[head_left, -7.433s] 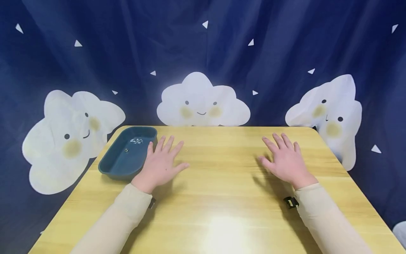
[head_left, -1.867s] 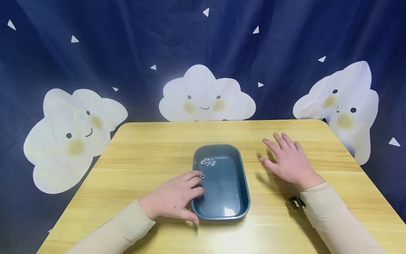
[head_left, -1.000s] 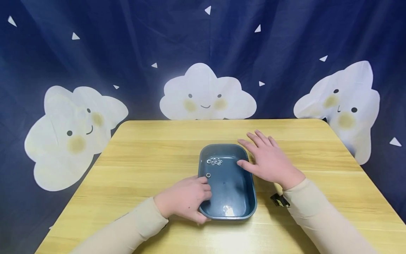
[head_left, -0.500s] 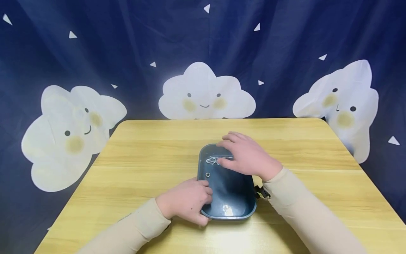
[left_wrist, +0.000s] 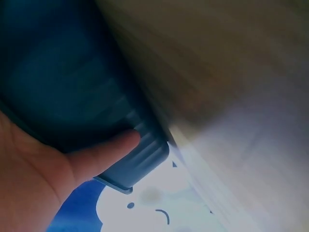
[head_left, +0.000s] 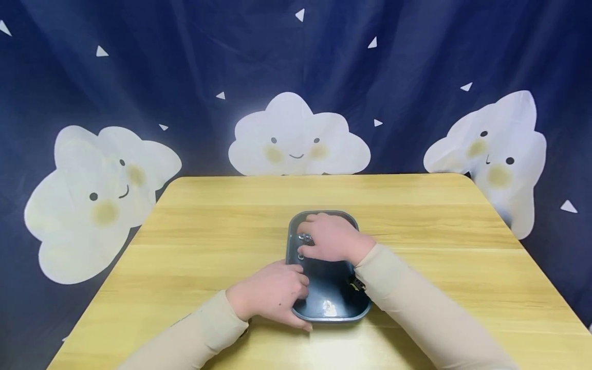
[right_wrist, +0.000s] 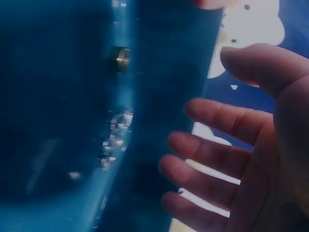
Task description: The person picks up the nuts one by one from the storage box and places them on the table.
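Note:
A dark blue tray (head_left: 330, 295) with rounded corners sits on the wooden table. My left hand (head_left: 270, 293) grips its near left wall, fingers over the rim; the left wrist view shows one finger lying along the tray's ribbed outer side (left_wrist: 145, 147). Over the far half of the tray is my right hand (head_left: 330, 237), its fingers loosely bent with nothing between them. Beside its fingertips lies a cluster of small silvery nuts (right_wrist: 116, 135), partly covered by the hand in the head view. One larger brass-toned nut (right_wrist: 120, 59) lies apart, just by the right thumb.
The pale wooden table (head_left: 208, 226) extends around the tray on all sides. Behind it hangs a dark blue curtain (head_left: 194, 61) printed with white clouds and small triangles. A small black device (head_left: 356, 282) is at the right wrist.
The tray has come from the table's far left to the middle, brought along by my left hand. Lately my right hand has moved leftward from the table over the nuts.

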`<state>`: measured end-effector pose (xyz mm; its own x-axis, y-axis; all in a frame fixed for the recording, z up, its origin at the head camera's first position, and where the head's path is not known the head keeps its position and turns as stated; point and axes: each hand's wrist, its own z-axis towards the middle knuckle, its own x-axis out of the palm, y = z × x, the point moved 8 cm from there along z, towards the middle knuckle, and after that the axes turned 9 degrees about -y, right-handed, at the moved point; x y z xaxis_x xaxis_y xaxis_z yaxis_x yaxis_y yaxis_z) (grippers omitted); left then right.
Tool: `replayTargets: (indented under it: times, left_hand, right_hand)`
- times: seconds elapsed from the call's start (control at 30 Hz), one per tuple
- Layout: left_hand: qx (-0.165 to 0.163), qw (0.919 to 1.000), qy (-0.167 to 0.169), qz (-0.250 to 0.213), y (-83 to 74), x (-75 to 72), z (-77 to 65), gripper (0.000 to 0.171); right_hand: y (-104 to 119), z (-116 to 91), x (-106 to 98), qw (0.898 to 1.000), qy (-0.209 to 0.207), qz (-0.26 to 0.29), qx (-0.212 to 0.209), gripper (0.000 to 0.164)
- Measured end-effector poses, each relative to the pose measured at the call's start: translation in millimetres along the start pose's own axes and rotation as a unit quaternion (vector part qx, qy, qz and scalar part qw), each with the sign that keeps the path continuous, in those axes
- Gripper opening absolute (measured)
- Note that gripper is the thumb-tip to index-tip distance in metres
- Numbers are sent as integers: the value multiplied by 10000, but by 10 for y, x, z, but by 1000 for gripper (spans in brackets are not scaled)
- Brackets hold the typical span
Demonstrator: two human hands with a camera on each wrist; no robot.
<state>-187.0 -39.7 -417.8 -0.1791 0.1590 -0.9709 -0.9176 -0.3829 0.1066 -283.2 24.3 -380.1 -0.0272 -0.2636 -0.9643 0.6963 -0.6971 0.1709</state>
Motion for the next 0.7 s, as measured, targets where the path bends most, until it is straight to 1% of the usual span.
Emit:
replayTargets:
  times: [0.13, 0.27, 0.37, 0.43, 0.57, 0.7]
  left_hand:
    - [-193, 9998, 69, -35, 83, 3, -35, 54]
    - [-185, 9994, 121, -274, 152, -7, -31, 52]
    - [-155, 9987, 177, -460, 176, -16, -23, 51]
    - [-214, 9981, 215, -542, 189, -16, -30, 51]
    - [-371, 9973, 227, -597, 206, -10, -50, 51]
    - [-405, 9972, 149, -611, 213, -8, -46, 51]
  right_hand:
    - [17, 21, 144, 9998, 156, -22, -119, 34]
    - [18, 50, 265, 9995, 248, -129, -161, 32]
    - [31, 75, 301, 9994, 234, -160, -195, 31]
    - [41, 94, 332, 9993, 276, -110, -212, 27]
    - [48, 119, 433, 9985, 468, -33, -268, 24]
    - [48, 129, 484, 9979, 557, -92, -329, 27]
